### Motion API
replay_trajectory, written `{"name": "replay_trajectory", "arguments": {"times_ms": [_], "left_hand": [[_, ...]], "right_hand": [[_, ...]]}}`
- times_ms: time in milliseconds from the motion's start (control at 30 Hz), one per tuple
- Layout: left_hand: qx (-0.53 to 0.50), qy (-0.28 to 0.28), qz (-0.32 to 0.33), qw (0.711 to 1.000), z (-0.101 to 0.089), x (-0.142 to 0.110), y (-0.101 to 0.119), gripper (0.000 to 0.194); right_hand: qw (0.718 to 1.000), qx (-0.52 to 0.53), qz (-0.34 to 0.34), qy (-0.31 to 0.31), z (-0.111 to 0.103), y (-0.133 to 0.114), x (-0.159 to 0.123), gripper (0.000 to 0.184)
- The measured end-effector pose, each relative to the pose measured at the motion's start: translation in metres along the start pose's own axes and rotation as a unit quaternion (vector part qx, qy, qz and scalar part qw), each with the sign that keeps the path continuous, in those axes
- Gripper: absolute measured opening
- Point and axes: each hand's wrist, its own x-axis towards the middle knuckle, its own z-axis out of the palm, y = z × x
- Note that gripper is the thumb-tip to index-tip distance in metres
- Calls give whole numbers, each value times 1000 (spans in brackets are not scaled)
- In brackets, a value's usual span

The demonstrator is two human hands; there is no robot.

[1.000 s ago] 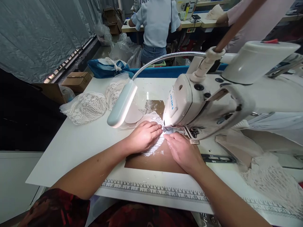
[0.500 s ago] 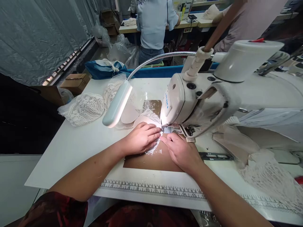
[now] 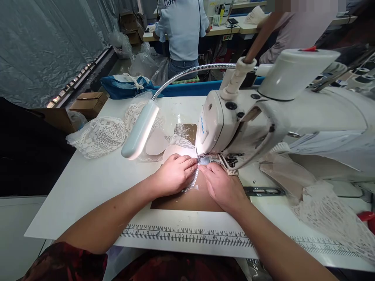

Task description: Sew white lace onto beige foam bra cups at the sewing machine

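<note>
One lace piece [image 3: 183, 144], long axis near-to-far

Silvery sheeting [image 3: 52, 47] hangs at left; pale worktables [image 3: 247, 29] stand behind.

Two grips [image 3: 177, 173] [image 3: 221, 185], one gooseneck lamp [image 3: 140, 130], one measuring strip [image 3: 187, 237].

A silvery-grey sheet [image 3: 52, 47] is hanging along the left side, and a black covering [image 3: 29, 156] is filling the space below it. A brown cardboard box [image 3: 88, 104] is sitting beside the bench [image 3: 88, 195], with clear plastic bags [image 3: 148, 64] slumping farther back. A blue cloth bundle [image 3: 113, 86] is resting by the far left corner. Beyond, a person in light blue [image 3: 184, 35] is facing away at a second bench [image 3: 218, 30], while a ruler strip [image 3: 181, 236] is running along the near edge.
</note>
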Motion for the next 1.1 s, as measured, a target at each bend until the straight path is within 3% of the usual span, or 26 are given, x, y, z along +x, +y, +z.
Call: {"name": "replay_trajectory", "arguments": {"times_ms": [267, 533, 800, 900, 1100], "left_hand": [[-6, 2, -15, 1000, -1, -1, -4, 39], [-16, 0, -23, 1000, 1, 0, -5, 42], [-62, 18, -23, 998, -5, -7, -4, 38], [-56, 17, -37, 998, -6, -8, -3, 27], [-36, 16, -47, 998, -4, -6, -2, 30]], "right_hand": [[1000, 17, -1, 25, 0, 1, -2, 43], [992, 108, -57, 45, 0, 11, -10, 36], [984, 132, -111, 46, -4, 11, -14, 34], [982, 139, -120, 53, -2, 11, -14, 34], [981, 144, -118, 56, -1, 11, -15, 34]]}}
